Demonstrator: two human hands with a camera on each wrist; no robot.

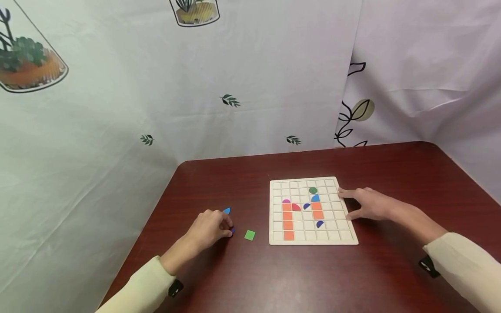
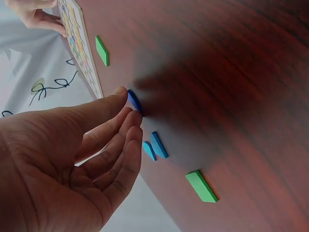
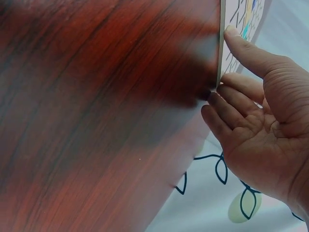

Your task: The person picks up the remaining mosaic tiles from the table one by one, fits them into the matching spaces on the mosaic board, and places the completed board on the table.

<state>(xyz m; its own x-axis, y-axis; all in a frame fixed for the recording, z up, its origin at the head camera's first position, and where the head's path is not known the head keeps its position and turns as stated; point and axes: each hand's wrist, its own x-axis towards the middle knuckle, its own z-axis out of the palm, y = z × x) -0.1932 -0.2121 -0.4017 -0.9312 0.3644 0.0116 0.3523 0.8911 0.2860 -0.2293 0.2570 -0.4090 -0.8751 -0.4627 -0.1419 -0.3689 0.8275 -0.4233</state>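
My left hand (image 1: 209,228) pinches a dark blue tile (image 2: 134,100) between thumb and fingertips, low over the table; its full shape is partly hidden. Close to that hand lie light blue tiles (image 2: 158,145), a green square tile (image 1: 249,235) and another green tile (image 2: 202,186). To the right, a white grid board (image 1: 336,237) bears an orange column (image 1: 288,225), a shorter orange column (image 1: 317,211), and several round-edged pieces in pink, red, blue and green. My right hand (image 1: 369,204) touches the board's right edge with thumb and fingertips, fingers only loosely bent.
A dark red-brown wooden table (image 1: 313,282) supports everything. Behind it and along its left side hangs a pale printed cloth (image 1: 254,65), close to the table's edges. Both forearms wear cream sleeves with dark straps at the wrists.
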